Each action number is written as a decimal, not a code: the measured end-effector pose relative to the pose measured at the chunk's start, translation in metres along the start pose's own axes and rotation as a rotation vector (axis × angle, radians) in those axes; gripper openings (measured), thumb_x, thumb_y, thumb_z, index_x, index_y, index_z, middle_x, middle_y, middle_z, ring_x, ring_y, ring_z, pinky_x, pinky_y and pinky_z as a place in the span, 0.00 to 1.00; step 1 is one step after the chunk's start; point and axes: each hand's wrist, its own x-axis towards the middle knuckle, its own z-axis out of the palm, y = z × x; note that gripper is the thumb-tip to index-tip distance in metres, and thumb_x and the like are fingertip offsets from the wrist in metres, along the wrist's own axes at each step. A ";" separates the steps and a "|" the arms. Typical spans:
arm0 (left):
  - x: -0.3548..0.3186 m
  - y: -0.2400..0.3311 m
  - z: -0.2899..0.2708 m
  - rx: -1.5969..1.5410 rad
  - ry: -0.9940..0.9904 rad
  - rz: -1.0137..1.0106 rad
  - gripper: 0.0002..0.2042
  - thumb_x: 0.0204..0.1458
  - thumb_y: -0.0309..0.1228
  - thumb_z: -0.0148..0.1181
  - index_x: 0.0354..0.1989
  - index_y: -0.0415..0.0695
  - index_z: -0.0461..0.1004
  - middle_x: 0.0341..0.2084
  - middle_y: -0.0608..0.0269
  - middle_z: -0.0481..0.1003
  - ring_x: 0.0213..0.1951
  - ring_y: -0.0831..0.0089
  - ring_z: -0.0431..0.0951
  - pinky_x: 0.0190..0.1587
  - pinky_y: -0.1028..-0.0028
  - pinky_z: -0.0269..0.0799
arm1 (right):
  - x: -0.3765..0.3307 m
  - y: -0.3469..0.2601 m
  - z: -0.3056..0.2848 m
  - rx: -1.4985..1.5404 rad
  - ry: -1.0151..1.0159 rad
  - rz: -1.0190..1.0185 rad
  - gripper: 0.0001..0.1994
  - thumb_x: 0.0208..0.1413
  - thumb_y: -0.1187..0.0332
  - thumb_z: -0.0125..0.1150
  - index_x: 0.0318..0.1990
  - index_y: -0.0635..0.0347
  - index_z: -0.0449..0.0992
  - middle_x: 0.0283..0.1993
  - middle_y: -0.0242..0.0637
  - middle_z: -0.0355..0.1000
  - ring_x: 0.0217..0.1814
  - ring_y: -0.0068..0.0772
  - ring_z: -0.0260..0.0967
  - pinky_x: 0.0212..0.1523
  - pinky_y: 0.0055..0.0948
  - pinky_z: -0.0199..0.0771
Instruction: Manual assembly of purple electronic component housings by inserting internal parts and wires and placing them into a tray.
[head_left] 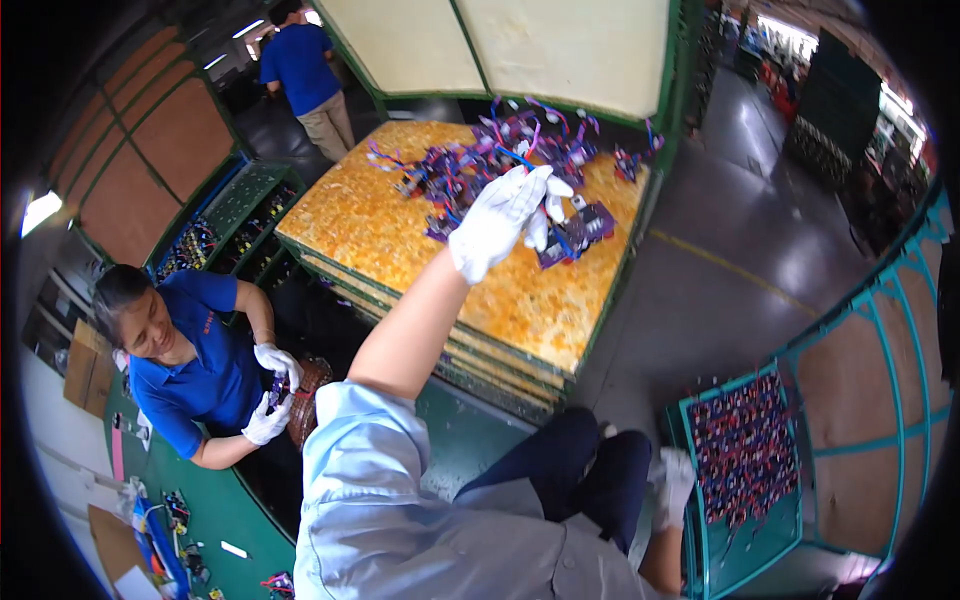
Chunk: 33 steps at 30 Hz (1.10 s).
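Observation:
My left hand (500, 222), in a white glove, reaches out over a board-topped stack. Its fingers are curled, with blue and pink wires beside them. Next to the fingertips are small dark purple circuit boards (590, 226); what lies between the fingers is partly hidden. A heap of wired circuit boards (500, 150) spreads just beyond the hand on the mottled yellow-brown board (525, 310). My right hand (673, 488), also gloved, is low beside my thigh, at the near edge of a green-framed tray (752, 555). Its fingers do not show clearly.
Rows of wired circuit boards (745, 450) cover the tray at right, beside a teal rack (872, 440). A co-worker (205, 350) in blue, on the left, holds a small part in gloved hands over a green table (225, 505). Another person (303, 70) stands behind.

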 end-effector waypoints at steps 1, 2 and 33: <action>-0.018 0.009 0.013 0.086 -0.051 0.029 0.16 0.56 0.39 0.39 0.34 0.39 0.69 0.19 0.65 0.70 0.12 0.80 0.64 0.14 0.83 0.58 | 0.006 -0.027 0.009 0.287 0.009 0.409 0.10 0.53 0.61 0.46 0.30 0.57 0.69 0.12 0.25 0.57 0.09 0.17 0.51 0.07 0.14 0.47; -0.036 0.016 0.027 0.070 -0.099 -0.017 0.16 0.56 0.38 0.39 0.33 0.38 0.69 0.20 0.64 0.70 0.11 0.80 0.64 0.15 0.83 0.58 | 0.018 -0.022 0.009 0.534 -0.134 0.494 0.15 0.54 0.56 0.43 0.31 0.58 0.69 0.12 0.26 0.58 0.09 0.18 0.54 0.06 0.15 0.49; -0.162 -0.023 0.098 -0.334 -0.285 -0.354 0.12 0.54 0.31 0.42 0.40 0.38 0.69 0.29 0.61 0.73 0.19 0.82 0.71 0.19 0.87 0.64 | -0.042 -0.062 0.094 1.209 -0.892 0.976 0.24 0.50 0.43 0.39 0.26 0.58 0.62 0.09 0.30 0.50 0.07 0.22 0.46 0.10 0.20 0.47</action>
